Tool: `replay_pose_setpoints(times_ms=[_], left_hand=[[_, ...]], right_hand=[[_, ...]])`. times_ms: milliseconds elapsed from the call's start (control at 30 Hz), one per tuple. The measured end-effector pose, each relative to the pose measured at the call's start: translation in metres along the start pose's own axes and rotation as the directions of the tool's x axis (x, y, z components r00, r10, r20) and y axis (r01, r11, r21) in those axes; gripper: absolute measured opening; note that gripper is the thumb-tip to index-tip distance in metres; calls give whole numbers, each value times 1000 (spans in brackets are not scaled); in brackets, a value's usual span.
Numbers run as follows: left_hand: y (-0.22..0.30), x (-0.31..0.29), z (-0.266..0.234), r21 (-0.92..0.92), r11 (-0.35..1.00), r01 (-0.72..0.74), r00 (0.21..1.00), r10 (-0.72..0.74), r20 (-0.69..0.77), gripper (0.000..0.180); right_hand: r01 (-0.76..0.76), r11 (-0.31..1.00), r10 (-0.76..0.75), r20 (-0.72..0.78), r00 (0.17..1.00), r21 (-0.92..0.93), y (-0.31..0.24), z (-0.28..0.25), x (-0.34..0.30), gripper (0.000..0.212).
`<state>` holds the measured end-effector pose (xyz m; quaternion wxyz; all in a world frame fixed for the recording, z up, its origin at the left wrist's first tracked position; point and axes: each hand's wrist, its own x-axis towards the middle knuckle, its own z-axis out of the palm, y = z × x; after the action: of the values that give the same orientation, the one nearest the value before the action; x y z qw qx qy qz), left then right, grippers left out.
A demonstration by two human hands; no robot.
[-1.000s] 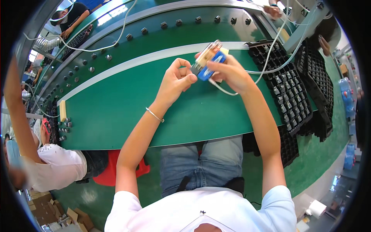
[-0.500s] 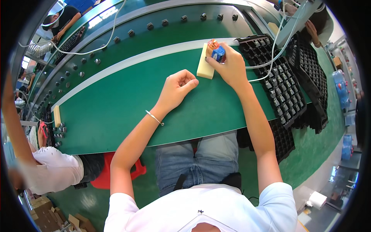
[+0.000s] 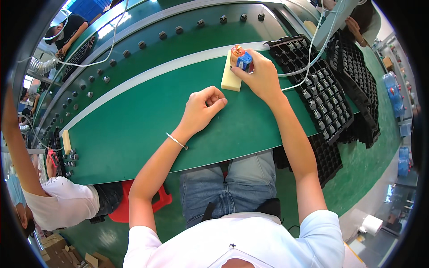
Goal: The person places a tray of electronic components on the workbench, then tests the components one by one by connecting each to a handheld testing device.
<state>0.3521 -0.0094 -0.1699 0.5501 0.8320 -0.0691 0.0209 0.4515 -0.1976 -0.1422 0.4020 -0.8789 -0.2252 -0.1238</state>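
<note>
Fingers (image 3: pixel 258 57) of the right hand (image 3: pixel 264 80) are closed around a small blue-and-orange device (image 3: pixel 241 59), the thumb along its near side. The device is upright at the far end of a pale yellow block (image 3: pixel 231 81); whether it bears on the block or hangs just over it, I cannot tell. The block lies on the green tabletop (image 3: pixel 134 134), close to the far edge and toward the right end. Nearer the front edge, the left hand (image 3: pixel 201 110) is over the tabletop with its fingers curled in and the thumb near the forefinger; whether something small is pinched there cannot be made out. A thin silver bangle (image 3: pixel 177 140) circles that wrist. A white cable (image 3: pixel 292 86) runs from beside the right wrist toward a black tray (image 3: pixel 328 107) with rows of metal pieces, which slants across the tabletop's right end. At the left end, near the front corner, stand a second yellow block (image 3: pixel 66 142) and some small metallic parts (image 3: pixel 70 157). Past the pale strip (image 3: pixel 156 81) on the far edge, dark small components (image 3: pixel 179 29) sit spaced in a line on a green belt (image 3: pixel 196 42). A co-worker in a white top (image 3: pixel 62 201) sits off the left end.
</note>
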Motion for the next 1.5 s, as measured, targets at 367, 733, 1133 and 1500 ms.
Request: replay_pose_setpoints(times_ms=[367,733,1133,1500], left_hand=[[-2,-4,-11,22,1000,7,1000,-6,-26,12],[-65,-137,-185,376,894,243,692,112,-713,14],[-170,-251,-364,-153,385,910,-179,33,-983,38],[-183,-307,-425,198,224,954,165,159,-974,34]], right_hand=[[51,999,-51,5,999,-8,-3,8,10,43],[-2,1000,2,-22,1000,28,4,12,0,52],[-45,999,45,22,999,-3,4,3,-1,43],[68,998,-66,-123,990,15,-6,18,10,44]])
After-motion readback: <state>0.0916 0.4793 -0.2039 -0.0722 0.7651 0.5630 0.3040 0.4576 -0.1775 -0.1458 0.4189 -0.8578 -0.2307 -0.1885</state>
